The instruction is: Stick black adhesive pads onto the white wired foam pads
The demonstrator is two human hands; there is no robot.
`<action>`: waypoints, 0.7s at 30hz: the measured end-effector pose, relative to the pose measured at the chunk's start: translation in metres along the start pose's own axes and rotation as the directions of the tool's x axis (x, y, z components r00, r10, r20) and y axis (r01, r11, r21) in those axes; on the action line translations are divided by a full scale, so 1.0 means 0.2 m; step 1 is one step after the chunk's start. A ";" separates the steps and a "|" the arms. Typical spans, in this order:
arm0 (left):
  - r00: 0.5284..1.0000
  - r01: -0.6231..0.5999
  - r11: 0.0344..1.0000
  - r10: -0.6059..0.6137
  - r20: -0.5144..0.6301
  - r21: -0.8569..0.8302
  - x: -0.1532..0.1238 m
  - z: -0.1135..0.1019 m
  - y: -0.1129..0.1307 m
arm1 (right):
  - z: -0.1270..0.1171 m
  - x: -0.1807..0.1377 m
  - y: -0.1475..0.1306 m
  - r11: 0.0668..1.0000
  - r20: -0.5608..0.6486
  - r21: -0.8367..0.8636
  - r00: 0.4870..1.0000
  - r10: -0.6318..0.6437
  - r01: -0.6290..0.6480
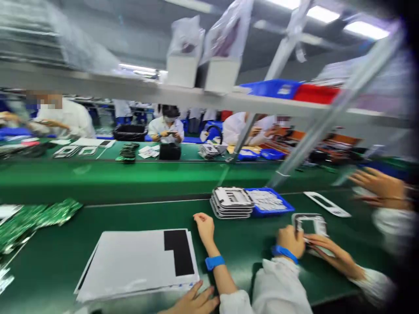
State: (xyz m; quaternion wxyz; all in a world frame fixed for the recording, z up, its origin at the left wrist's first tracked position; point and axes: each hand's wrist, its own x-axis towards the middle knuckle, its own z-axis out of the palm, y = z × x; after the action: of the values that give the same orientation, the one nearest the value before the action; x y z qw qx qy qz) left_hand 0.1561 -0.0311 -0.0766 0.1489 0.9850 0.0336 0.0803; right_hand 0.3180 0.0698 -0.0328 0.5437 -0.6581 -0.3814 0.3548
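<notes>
My left hand (194, 301) comes in at the bottom edge, fingers spread, beside the near right corner of a stack of white sheets (131, 261). A black stepped patch (180, 253) covers the right part of the top sheet. My right hand (204, 226), with a blue wristband (215, 262), is raised beyond the sheets' right side. Its fingers are curled together; anything pinched in them is too small to make out. Close to it stands a pile of white and dark rectangular frames (231, 203), touching a blue tray (288, 208) of small white pieces.
On my right, a co-worker's hands (334, 254) hold a similar frame (309, 222). Another person's blurred hand (379, 185) is farther right. A white cut-out plate (327, 205) lies behind. Green shiny film (39, 222) is at left. A shelf (131, 85) with slanted posts crosses above.
</notes>
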 end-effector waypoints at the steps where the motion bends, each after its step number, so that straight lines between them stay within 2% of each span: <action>1: 1.000 0.016 1.000 -0.016 0.016 -0.020 -0.01 -0.07 0.00 | 0.02 0.03 -0.02 0.999 0.070 -0.035 0.998 -0.003 0.006; 2: 0.999 0.028 0.999 -0.026 0.032 -0.038 -0.01 -0.17 0.00 | 0.05 0.06 -0.05 0.998 0.138 -0.069 0.990 -0.004 0.014; 4: 0.968 -0.053 0.990 0.083 0.236 -0.129 -0.03 -0.43 -0.03 | 0.09 0.12 -0.09 0.989 0.254 -0.138 0.967 -0.007 0.044; 6: 0.960 0.021 0.926 0.088 0.267 -0.378 -0.06 -0.70 -0.10 | 0.12 0.15 -0.12 0.975 0.346 -0.210 0.938 -0.001 0.079; 8: 0.982 0.152 0.866 -0.077 0.173 -0.477 -0.10 -0.90 -0.22 | 0.12 0.16 -0.14 0.952 0.419 -0.284 0.908 0.014 0.116; 9: 0.966 0.258 0.828 -0.235 0.111 -0.498 -0.13 -0.96 -0.29 | 0.12 0.15 -0.15 0.938 0.452 -0.319 0.892 0.024 0.137; 11: 0.912 0.372 0.787 -0.409 0.036 -0.493 -0.20 -0.98 -0.46 | 0.11 0.11 -0.17 0.905 0.514 -0.382 0.857 0.041 0.186; 13: 0.823 0.478 0.737 -0.566 -0.048 -0.478 -0.27 -0.94 -0.60 | 0.11 0.06 -0.20 0.871 0.571 -0.428 0.819 0.053 0.242; 15: 0.752 0.543 0.691 -0.653 -0.090 -0.476 -0.34 -0.87 -0.69 | 0.11 0.01 -0.24 0.837 0.613 -0.463 0.787 0.065 0.292; 17: 0.727 0.567 0.672 -0.680 -0.095 -0.477 -0.38 -0.83 -0.72 | 0.13 -0.03 -0.27 0.804 0.633 -0.497 0.770 0.077 0.327; 21: 0.728 0.592 0.683 -0.681 -0.079 -0.428 -0.39 -0.82 -0.70 | 0.16 -0.06 -0.30 0.756 0.621 -0.554 0.778 0.096 0.349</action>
State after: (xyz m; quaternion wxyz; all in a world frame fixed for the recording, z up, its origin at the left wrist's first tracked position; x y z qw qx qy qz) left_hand 0.0452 0.1425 0.0242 0.3473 0.8467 0.3771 0.1422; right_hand 0.2763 0.0801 0.0214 0.1543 -0.6213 -0.6806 0.3564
